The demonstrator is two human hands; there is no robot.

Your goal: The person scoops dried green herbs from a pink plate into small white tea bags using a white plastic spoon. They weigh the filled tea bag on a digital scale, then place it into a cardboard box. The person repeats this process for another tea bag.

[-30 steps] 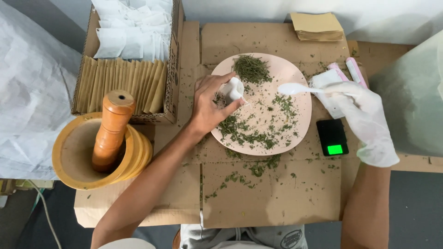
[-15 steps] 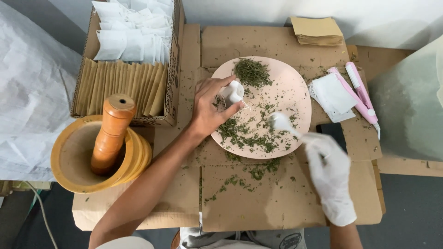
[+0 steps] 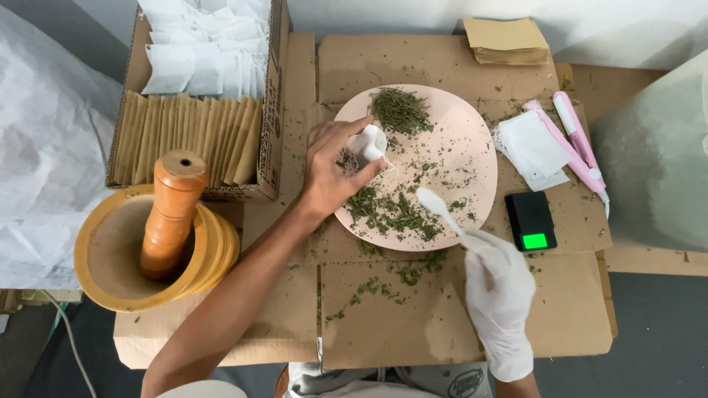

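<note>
Herbs on the pink plate, sachet and spoon in hand

Herbs (image 3: pixel 394 210) lie scattered over the pink plate (image 3: pixel 472 158), with a denser heap (image 3: pixel 400 110) at its far edge; the plate sits on the cardboard-covered worktop (image 3: pixel 413 317); the bare left hand (image 3: pixel 332 173) has its grip closed on a small white sachet (image 3: pixel 369 144), held over the plate's left side; the gloved right hand (image 3: pixel 498 295) grips a white spoon (image 3: pixel 435 203) (bowl just above the herbs). A black scale (image 3: pixel 531 221) lies just right of the plate; a wooden mortar (image 3: pixel 122 254) with its pestle (image 3: pixel 171 210) stands well to the left.
</note>
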